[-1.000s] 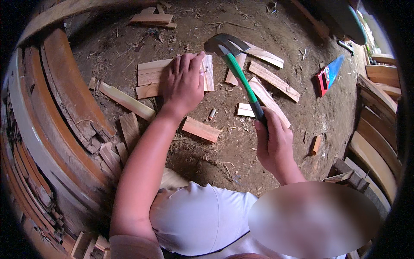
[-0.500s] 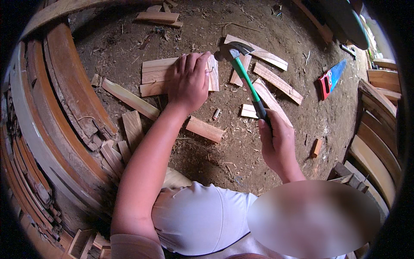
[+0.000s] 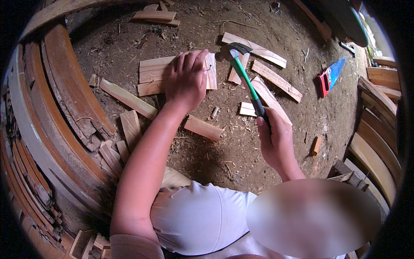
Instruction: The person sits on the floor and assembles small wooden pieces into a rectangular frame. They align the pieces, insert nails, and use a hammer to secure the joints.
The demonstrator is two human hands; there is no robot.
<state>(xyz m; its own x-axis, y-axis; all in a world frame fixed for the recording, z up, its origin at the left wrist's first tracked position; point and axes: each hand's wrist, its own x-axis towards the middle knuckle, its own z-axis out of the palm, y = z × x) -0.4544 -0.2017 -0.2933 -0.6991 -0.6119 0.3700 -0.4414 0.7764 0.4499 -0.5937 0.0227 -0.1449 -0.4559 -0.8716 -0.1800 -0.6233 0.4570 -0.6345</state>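
My left hand (image 3: 186,77) is laid over a small wooden panel (image 3: 151,76) of several slats set side by side on the ground. Its fingers curl at the panel's far edge, pressing on it, and their tips are partly hidden. A thin nail (image 3: 210,67) sticks up from the panel just right of that hand. My right hand (image 3: 277,138) is closed around the black grip of a claw hammer (image 3: 244,77) with a green shaft. The hammer's head is raised close to the right end of the panel, apart from the nail.
Loose wood strips (image 3: 276,82) lie right of the panel, and a short wood block (image 3: 203,128) nearer me. Farther right is a hand saw (image 3: 331,77) with a red handle and blue blade. Curved planks (image 3: 77,82) are stacked at left, more planks (image 3: 374,149) at right.
The whole scene has shifted very slightly leftward in view. Both hands, the hammer and the panel keep nearly the same positions relative to each other.
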